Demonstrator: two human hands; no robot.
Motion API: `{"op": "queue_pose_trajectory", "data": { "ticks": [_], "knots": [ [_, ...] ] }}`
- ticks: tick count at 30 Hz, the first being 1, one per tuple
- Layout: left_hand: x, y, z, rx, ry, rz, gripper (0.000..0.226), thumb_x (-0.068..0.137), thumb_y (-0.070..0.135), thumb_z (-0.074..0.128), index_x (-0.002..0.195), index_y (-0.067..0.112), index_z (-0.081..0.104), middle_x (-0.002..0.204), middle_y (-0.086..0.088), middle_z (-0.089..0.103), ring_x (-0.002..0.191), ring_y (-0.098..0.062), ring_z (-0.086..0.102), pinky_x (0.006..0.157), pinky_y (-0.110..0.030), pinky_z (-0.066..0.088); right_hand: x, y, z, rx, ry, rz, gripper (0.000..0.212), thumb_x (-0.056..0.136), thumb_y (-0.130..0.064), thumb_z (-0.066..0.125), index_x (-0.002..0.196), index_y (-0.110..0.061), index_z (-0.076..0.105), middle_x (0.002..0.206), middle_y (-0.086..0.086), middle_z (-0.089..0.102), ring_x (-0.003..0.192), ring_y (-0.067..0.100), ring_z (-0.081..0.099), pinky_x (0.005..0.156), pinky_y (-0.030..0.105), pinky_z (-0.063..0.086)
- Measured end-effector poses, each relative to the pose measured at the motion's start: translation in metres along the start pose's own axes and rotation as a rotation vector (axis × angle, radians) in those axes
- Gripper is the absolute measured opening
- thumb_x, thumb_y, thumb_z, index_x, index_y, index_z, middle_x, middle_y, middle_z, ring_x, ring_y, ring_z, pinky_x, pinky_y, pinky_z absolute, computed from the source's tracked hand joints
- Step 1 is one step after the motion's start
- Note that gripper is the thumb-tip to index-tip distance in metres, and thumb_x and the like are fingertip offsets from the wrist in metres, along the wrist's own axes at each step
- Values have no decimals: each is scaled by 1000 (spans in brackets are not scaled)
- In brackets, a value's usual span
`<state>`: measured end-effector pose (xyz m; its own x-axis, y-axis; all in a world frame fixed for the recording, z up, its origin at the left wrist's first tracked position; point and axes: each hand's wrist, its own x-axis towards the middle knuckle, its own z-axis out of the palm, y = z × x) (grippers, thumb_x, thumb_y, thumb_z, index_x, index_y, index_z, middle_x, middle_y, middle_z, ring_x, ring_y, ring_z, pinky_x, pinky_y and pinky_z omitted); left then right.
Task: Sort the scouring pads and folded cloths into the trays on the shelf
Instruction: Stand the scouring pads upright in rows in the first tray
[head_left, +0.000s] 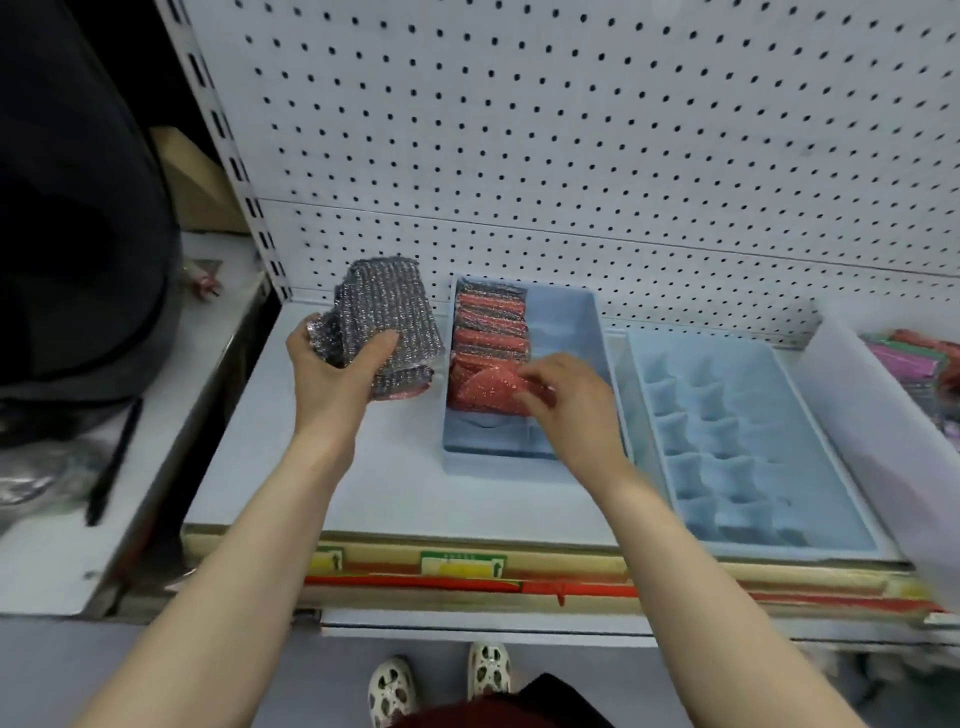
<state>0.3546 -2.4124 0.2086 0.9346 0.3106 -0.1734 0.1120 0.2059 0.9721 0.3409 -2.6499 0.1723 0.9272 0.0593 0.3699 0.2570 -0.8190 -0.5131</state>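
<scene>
Left hand (332, 358) grips a pad stack (382, 325) above the shelf (395, 483); right hand (563, 387) pinches a red pad (485, 387) into the tray (571, 317). A loosening left grip could spill the stack; a hasty push could topple the filed row

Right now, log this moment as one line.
left hand grips silver pad stack | right hand pinches red pad in left tray | divided tray empty

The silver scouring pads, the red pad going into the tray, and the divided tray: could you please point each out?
silver scouring pads (376, 317), head view, on the upper part of the stack.
red pad (480, 387), head view, on its sparkly face.
divided tray (852, 512), head view, on its right rim.
</scene>
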Motion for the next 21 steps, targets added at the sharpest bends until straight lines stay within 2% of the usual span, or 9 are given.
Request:
{"op": "queue_pose_trajectory", "data": {
  "ticks": [1, 4, 9, 11, 16, 19, 21],
  "knots": [
    [1, 0, -1, -6, 2, 0, 74, 67, 30, 83, 126, 26, 38, 123, -2, 61, 110, -21, 64, 93, -52, 53, 3, -2, 5, -89, 3, -55, 18, 79, -18, 79, 97, -18, 72, 92, -4, 68, 85, 18, 61, 67, 32, 50],
    [1, -3, -3, -13, -2, 1, 77, 70, 29, 82, 132, 22, 36, 124, -2, 60, 111, -21, 63, 94, -52, 53, 13, -10, 22, -204, -16, -138, 17, 73, -7, 81, 87, -12, 73, 85, 3, 68, 78, 28, 60, 54, 35, 50],
    [-5, -7, -2, 9, -17, -22, 95, 55, 44, 84, 134, 25, 36, 124, 0, 62, 111, -21, 64, 96, -51, 51, 22, -20, 46, -336, -89, -173, 23, 55, 6, 82, 66, -10, 69, 69, 4, 63, 67, 27, 58, 46, 27, 41],
    [-8, -8, -1, 6, -23, -27, 94, 56, 43, 84, 134, 24, 36, 123, 0, 62, 110, -20, 64, 96, -51, 51, 26, -22, 43, -334, -71, -146, 20, 57, 5, 80, 64, -10, 68, 67, 4, 61, 65, 27, 56, 46, 26, 36],
    [-12, -11, 0, -4, -18, -25, 90, 59, 39, 84, 134, 25, 36, 120, 4, 62, 110, -18, 64, 97, -50, 51, 28, -9, 51, -327, -123, -104, 11, 69, -1, 77, 73, -10, 72, 74, 5, 65, 74, 29, 59, 54, 32, 46],
    [-15, -10, 0, 14, -11, -18, 86, 60, 37, 83, 131, 27, 36, 118, 6, 61, 109, -17, 63, 97, -50, 51, 23, -2, 53, -325, -219, -115, 12, 79, -4, 71, 90, -8, 72, 91, 8, 68, 89, 31, 60, 66, 37, 49],
    [-16, -11, 1, 23, -12, -11, 85, 60, 36, 84, 130, 28, 36, 118, 7, 61, 109, -17, 63, 97, -50, 51, 26, -7, 45, -234, -172, -123, 15, 84, -12, 71, 99, -11, 73, 96, 5, 69, 92, 28, 61, 71, 35, 49]
  ]
}}
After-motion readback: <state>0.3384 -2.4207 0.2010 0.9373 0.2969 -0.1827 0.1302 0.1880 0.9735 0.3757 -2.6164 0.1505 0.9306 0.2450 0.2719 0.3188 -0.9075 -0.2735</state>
